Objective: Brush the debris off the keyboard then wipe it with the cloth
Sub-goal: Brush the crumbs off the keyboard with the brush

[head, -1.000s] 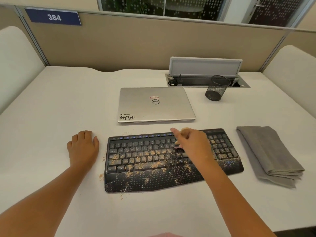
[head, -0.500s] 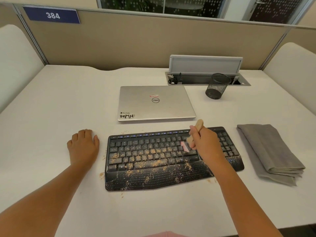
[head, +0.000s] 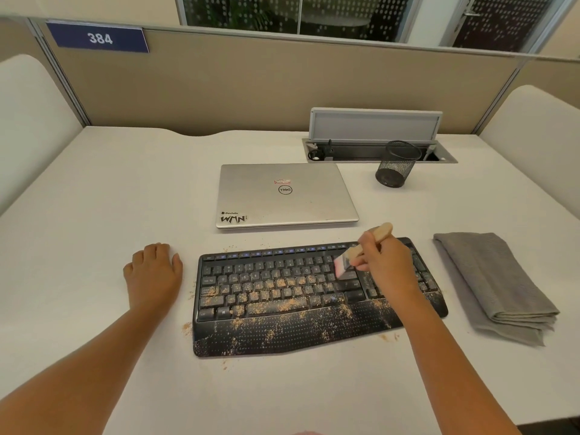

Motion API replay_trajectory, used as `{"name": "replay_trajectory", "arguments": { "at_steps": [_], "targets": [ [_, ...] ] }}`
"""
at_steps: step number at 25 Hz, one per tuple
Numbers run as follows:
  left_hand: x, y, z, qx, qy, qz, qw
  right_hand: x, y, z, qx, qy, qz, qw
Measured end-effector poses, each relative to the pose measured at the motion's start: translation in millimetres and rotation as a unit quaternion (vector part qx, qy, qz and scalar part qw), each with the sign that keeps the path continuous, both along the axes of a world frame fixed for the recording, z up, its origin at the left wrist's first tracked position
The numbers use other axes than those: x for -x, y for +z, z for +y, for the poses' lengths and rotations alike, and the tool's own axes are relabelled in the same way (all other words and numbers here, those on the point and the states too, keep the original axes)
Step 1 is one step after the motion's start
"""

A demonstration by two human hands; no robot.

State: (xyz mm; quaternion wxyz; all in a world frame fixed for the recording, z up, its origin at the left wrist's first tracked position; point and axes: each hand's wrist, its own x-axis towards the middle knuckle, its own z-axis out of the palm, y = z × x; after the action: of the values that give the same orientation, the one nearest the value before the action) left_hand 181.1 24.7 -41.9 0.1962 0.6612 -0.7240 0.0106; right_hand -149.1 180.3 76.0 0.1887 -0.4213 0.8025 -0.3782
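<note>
A black keyboard (head: 282,296) with a palm rest lies on the white desk, strewn with tan debris (head: 282,304) over its middle keys and rest. My right hand (head: 387,265) grips a small wooden-handled brush (head: 373,238); its pale bristles touch the keys at the upper right of the main key block. My left hand (head: 153,274) rests on the desk just left of the keyboard, fingers lightly curled, holding nothing. A folded grey cloth (head: 489,284) lies to the right of the keyboard.
A closed silver laptop (head: 282,196) sits behind the keyboard. A black mesh pen cup (head: 397,164) stands by an open cable tray (head: 376,152) at the back. Crumbs dot the white desk (head: 94,215) around the keyboard's edges. Beige partitions enclose the desk.
My right hand has drawn back toward the right end of the keyboard and tilted the brush up, so its handle now shows. The left hand stays put.
</note>
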Motion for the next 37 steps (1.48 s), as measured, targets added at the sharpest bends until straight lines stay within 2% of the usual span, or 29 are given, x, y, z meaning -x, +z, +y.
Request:
{"name": "replay_trajectory", "arguments": {
  "at_steps": [4,9,11,14,18,22,27,31,34,37],
  "targets": [
    [-0.9,-1.2,-0.5,0.001,0.002,0.000,1.000,11.3,-2.3,1.1,-0.023,-0.019,-0.013,0.999],
    [-0.2,-0.7,0.2,0.001,0.001,-0.004,1.000,24.8,-1.6,-0.2,-0.036,0.044,-0.085,0.995],
    [-0.6,-1.0,0.1,0.002,0.001,-0.005,1.000,26.5,3.2,1.5,-0.038,0.061,-0.062,0.996],
    [-0.7,-1.5,-0.2,0.000,0.001,-0.006,1.000,24.3,12.4,3.7,-0.051,0.037,0.013,0.998],
    [-0.7,-2.2,-1.0,-0.006,0.003,-0.001,1.000,2.0,6.4,-0.7,-0.074,0.064,0.033,0.995],
    [-0.8,-3.0,-0.5,-0.001,0.003,0.004,1.000,-17.0,4.4,-7.6,-0.043,0.094,-0.019,0.995],
    [0.8,0.9,0.2,-0.011,0.008,-0.003,1.000,5.2,10.1,-5.4,-0.036,0.032,0.025,0.999],
    [0.0,1.3,-0.5,-0.014,0.003,-0.008,1.000,-18.5,0.3,-13.0,-0.056,0.084,0.058,0.993],
    [-0.4,1.2,-0.1,-0.014,0.005,-0.007,1.000,-32.8,-0.2,-18.7,-0.054,0.115,0.026,0.991],
    [0.7,0.9,-0.3,-0.013,0.005,-0.006,1.000,-18.4,10.4,-18.0,-0.039,0.068,0.012,0.997]
  ]
}}
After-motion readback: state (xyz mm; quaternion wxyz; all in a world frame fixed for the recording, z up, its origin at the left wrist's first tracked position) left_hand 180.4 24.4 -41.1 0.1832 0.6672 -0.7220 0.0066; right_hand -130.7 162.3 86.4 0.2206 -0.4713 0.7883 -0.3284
